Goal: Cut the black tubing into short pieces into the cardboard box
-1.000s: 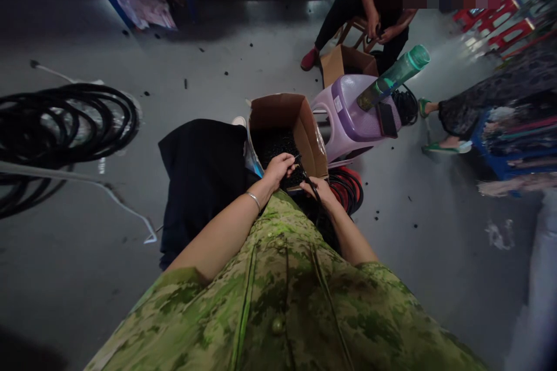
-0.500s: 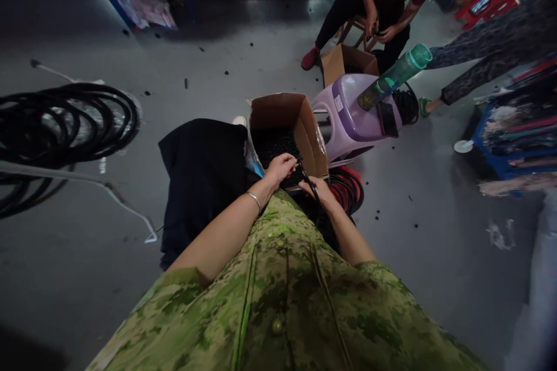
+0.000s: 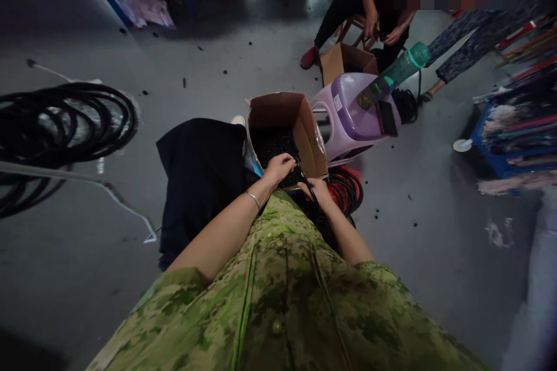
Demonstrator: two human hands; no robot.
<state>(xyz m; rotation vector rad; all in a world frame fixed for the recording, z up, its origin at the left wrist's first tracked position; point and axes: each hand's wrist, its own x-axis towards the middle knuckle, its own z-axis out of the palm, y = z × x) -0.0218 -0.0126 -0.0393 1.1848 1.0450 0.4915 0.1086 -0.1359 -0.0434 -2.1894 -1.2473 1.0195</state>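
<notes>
My right hand (image 3: 318,191) is closed around a black cord or tube (image 3: 310,190), whose upper end slants up toward my left hand (image 3: 281,168). The left fingers are pinched together by that end, and what sits between them is too small to make out. Both hands are over the near edge of an open cardboard box (image 3: 310,139). A heap of small black pieces (image 3: 274,142) lies inside it. Just right of my right hand, loops of black tubing (image 3: 348,192) rest on something red.
A lilac stool (image 3: 343,119) beside the box bears a green bottle (image 3: 391,78) and a dark phone (image 3: 386,119). Large black coils (image 3: 69,122) lie on the floor at left. A seated co-worker (image 3: 339,11) handles something dark; another person's legs (image 3: 465,49) are at right.
My hands stay nearly in place, with slight shifts at the cord. Across from me, the seated co-worker's hands have moved a little apart, and the other person's legs have shifted.
</notes>
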